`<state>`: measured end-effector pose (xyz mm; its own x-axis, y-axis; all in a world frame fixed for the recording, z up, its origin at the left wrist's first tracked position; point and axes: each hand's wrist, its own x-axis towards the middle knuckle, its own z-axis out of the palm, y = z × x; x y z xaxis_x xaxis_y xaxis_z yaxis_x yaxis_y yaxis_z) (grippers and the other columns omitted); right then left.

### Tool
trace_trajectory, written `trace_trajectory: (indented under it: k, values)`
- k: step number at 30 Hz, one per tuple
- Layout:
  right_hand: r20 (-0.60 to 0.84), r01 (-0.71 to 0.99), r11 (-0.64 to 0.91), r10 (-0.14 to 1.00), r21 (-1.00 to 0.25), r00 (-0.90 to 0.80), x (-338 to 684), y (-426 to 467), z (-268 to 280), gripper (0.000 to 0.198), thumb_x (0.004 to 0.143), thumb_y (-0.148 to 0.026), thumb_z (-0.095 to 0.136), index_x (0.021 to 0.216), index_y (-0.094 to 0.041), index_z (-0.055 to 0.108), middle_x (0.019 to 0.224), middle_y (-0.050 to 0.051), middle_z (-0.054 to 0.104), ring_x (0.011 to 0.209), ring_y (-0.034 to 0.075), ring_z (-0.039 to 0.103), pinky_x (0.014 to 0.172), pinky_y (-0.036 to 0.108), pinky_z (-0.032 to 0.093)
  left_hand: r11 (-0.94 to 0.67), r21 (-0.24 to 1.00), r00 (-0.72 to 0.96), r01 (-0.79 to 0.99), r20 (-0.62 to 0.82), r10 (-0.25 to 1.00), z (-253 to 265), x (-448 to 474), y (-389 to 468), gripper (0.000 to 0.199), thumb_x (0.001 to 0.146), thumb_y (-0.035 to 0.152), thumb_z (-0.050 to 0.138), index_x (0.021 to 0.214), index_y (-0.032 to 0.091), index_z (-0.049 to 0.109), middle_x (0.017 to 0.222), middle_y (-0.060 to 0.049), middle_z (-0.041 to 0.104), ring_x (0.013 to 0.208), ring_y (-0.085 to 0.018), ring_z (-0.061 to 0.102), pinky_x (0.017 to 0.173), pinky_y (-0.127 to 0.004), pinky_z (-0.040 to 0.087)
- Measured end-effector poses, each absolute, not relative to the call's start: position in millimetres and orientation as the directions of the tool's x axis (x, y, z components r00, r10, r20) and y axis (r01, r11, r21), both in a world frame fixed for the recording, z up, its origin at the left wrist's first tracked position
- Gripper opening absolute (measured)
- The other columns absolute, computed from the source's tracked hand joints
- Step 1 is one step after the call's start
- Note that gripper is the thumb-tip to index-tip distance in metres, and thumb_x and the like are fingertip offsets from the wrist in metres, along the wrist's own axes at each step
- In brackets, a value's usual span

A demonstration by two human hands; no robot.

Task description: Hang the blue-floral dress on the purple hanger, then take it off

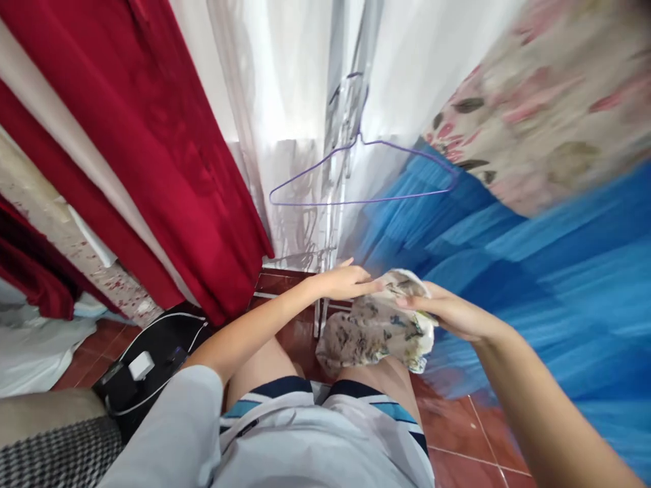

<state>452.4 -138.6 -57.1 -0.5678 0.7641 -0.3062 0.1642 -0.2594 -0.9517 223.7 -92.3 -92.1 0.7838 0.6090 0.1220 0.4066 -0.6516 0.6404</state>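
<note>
A folded or bunched cloth point(379, 332) with a grey-beige pattern of dark and yellowish marks hangs in front of my thighs. My right hand point(447, 308) grips its upper right edge, thumb laid over the front of the fabric. From the other side my left hand point(350, 281) reaches in with fingers stretched out, its fingertips against the cloth's upper left edge. The thumb of that hand stands apart. Above both hands, a purple wire hanger point(361, 202) hangs from its hook on a metal rack point(333, 237), with no garment on it.
Red curtains point(167, 135) hang at left, white sheer fabric point(289, 81) behind the rack. Blue fabric point(534, 285) and a floral cloth point(554, 115) fill the right side. A black surface at lower left bears a white charger point(141, 365) and cables. Red tiles point(468, 440) cover the floor.
</note>
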Motion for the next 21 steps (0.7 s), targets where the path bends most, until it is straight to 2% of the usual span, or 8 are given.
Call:
trace_trajectory:
  k: [3, 7, 9, 12, 14, 17, 19, 21]
  values:
    - [-0.280, 0.186, -0.210, 0.756, -0.960, -0.592, 468, -140, -46, 0.033, 0.076, -0.036, 0.077, 0.104, -0.019, 0.076, 0.093, 0.005, 0.077, 0.083, 0.028, 0.072, 0.074, 0.034, 0.056, -0.525, 0.733, 0.804, 0.432, -0.048, 0.593, -115, 208, -108, 0.059, 0.090, 0.065, 0.046, 0.076, 0.011, 0.067, 0.069, -0.002, 0.059, 0.070, -0.017, 0.056, 0.078, -0.031, 0.046]
    - [-0.196, 0.230, -0.092, 0.855, -0.969, -0.481, 491, -124, -27, 0.023, 0.073, -0.035, 0.077, 0.089, -0.019, 0.077, 0.078, 0.003, 0.075, 0.068, 0.024, 0.069, 0.063, 0.031, 0.053, -0.474, 0.693, 0.738, 0.543, -0.124, 0.664, -136, 162, -115, 0.054, 0.084, 0.062, 0.057, 0.065, 0.012, 0.060, 0.061, 0.002, 0.049, 0.056, -0.011, 0.043, 0.053, -0.022, 0.035]
    - [-0.113, 0.279, 0.006, 0.905, -0.960, -0.409, 499, -109, -18, 0.021, 0.072, -0.036, 0.078, 0.082, -0.018, 0.076, 0.073, 0.003, 0.073, 0.063, 0.021, 0.066, 0.059, 0.029, 0.050, -0.489, 0.638, 0.683, 0.595, -0.080, 0.726, -128, 132, -111, 0.050, 0.088, 0.057, 0.052, 0.066, 0.013, 0.060, 0.062, 0.001, 0.053, 0.059, -0.012, 0.047, 0.057, -0.023, 0.038]
    - [0.047, 0.330, 0.168, 0.937, -0.929, -0.346, 499, -83, -7, 0.027, 0.071, -0.040, 0.078, 0.086, -0.018, 0.075, 0.076, 0.005, 0.073, 0.063, 0.020, 0.065, 0.059, 0.029, 0.050, -0.513, 0.559, 0.599, 0.652, 0.037, 0.800, -94, 87, -101, 0.037, 0.094, 0.043, 0.044, 0.082, 0.015, 0.065, 0.079, -0.004, 0.065, 0.078, -0.018, 0.057, 0.086, -0.031, 0.045]
    - [0.175, 0.378, 0.298, 0.929, -0.876, -0.326, 488, -63, 0, 0.042, 0.073, -0.044, 0.077, 0.107, -0.020, 0.073, 0.073, 0.003, 0.071, 0.060, 0.019, 0.063, 0.058, 0.029, 0.050, -0.549, 0.438, 0.527, 0.712, 0.182, 0.830, -68, 61, -96, 0.031, 0.095, 0.033, 0.040, 0.095, 0.018, 0.067, 0.098, -0.007, 0.070, 0.094, -0.022, 0.061, 0.106, -0.040, 0.035]
    - [0.379, 0.478, 0.495, 0.867, -0.725, -0.323, 461, -29, 5, 0.067, 0.078, -0.047, 0.071, 0.138, -0.020, 0.057, 0.068, 0.001, 0.068, 0.059, 0.019, 0.061, 0.058, 0.030, 0.049, -0.527, 0.246, 0.408, 0.814, 0.404, 0.819, -36, 31, -86, 0.031, 0.091, 0.024, 0.040, 0.109, 0.021, 0.065, 0.120, -0.007, 0.067, 0.112, -0.023, 0.059, 0.117, -0.046, 0.023]
    - [0.462, 0.530, 0.568, 0.822, -0.630, -0.332, 443, -5, 4, 0.067, 0.081, -0.043, 0.068, 0.141, -0.017, 0.054, 0.078, 0.004, 0.072, 0.071, 0.023, 0.065, 0.067, 0.032, 0.051, -0.478, 0.217, 0.330, 0.851, 0.486, 0.809, -21, 17, -75, 0.029, 0.089, 0.023, 0.041, 0.102, 0.020, 0.066, 0.123, -0.008, 0.066, 0.119, -0.025, 0.056, 0.117, -0.050, 0.021]
    - [0.486, 0.571, 0.599, 0.797, -0.561, -0.359, 428, 14, -2, 0.051, 0.082, -0.035, 0.064, 0.128, -0.014, 0.065, 0.087, 0.007, 0.074, 0.083, 0.027, 0.067, 0.076, 0.034, 0.050, -0.471, 0.270, 0.274, 0.840, 0.537, 0.798, -9, 10, -63, 0.024, 0.087, 0.024, 0.042, 0.088, 0.019, 0.065, 0.119, -0.008, 0.066, 0.121, -0.026, 0.054, 0.116, -0.051, 0.022]
